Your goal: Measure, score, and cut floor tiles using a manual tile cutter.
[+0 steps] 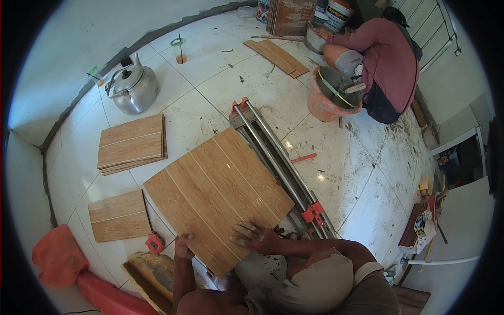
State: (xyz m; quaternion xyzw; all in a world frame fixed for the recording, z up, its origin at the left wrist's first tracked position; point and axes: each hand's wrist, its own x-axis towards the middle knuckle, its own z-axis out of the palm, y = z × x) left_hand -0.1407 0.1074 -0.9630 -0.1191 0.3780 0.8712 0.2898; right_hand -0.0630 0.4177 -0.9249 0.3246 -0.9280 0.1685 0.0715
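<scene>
A large wood-look tile (218, 191) with pale lines lies tilted across my lap, its far right edge over a manual tile cutter (278, 152) with two steel rails and red fittings. My left hand (184, 247) is closed on the tile's near left edge. My right hand (255, 237) rests flat on the tile near its right corner, fingers spread. To the left of the tile lie a stack of cut wood-look tiles (132, 143) and a smaller tile piece (119, 216). A red tape measure (155, 242) sits close to my left hand.
A steel kettle (135, 89) and a plastic cup (180, 51) stand far left. A co-worker (386, 58) crouches far right beside an orange bucket (328, 97) of mortar. Tile strips (277, 56) and a red marker-like stick (303, 157) lie on the floor. A red cloth (59, 254) is near left.
</scene>
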